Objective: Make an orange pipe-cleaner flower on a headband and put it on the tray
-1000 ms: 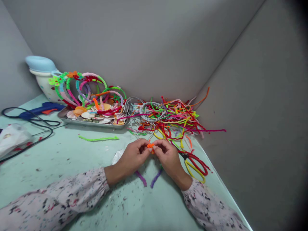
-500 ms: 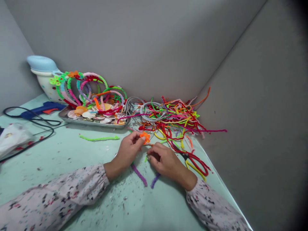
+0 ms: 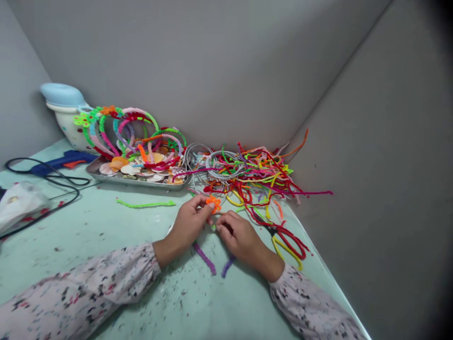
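Note:
Between the thumb and fingers of my left hand (image 3: 191,219) is an orange flower (image 3: 213,204) bent from fuzzy pipe cleaner. My right hand (image 3: 240,236) is just to its right, fingertips pinched near a short brownish stem at the flower's lower edge; what exactly they grip is mostly hidden. Below the hands, a purple pipe cleaner (image 3: 205,259) and a violet piece (image 3: 228,266) stick out toward me. Their other ends are covered by my hands. A bit of light green shows between the hands.
A metal tray (image 3: 138,182) holds shells and colourful fuzzy hoops. Pipe cleaners (image 3: 258,170) and wire rings (image 3: 226,165) are heaped at the back. Yellow-handled pliers (image 3: 288,252) lie at right. A green pipe cleaner (image 3: 145,204), blue glue gun (image 3: 60,162), cable and lidded bin (image 3: 67,113) are leftward.
My right hand has shifted slightly left, its fingertips closer to the flower and left hand. The flower stays in my left fingers.

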{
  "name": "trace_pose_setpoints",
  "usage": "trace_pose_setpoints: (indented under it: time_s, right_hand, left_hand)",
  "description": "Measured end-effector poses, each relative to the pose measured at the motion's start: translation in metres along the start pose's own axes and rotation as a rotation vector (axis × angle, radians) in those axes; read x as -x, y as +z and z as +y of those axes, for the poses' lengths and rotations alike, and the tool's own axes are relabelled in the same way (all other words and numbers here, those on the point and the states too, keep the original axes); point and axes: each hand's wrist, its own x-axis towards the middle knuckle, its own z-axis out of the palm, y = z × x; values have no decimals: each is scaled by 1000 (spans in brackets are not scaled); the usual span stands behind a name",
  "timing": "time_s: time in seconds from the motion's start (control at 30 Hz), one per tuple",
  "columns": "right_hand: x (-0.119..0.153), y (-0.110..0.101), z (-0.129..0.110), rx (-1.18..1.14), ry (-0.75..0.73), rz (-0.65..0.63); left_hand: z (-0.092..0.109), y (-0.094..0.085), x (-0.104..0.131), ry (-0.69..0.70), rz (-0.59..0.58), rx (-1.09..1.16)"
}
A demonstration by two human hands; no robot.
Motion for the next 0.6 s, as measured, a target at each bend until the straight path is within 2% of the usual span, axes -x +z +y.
trace_pose_setpoints:
  time_s: [0.17, 0.3, 0.6]
  right_hand:
    - [-3, 0, -4, -208, 185, 70]
    - [-4, 2, -4, -352, 326, 64]
    - [-4, 2, -6, -540, 433, 22]
  left_hand:
    - [3, 2, 2, -40, -51, 60]
    - [3, 3, 2, -52, -51, 132]
    - [1, 5, 3, -86, -46, 292]
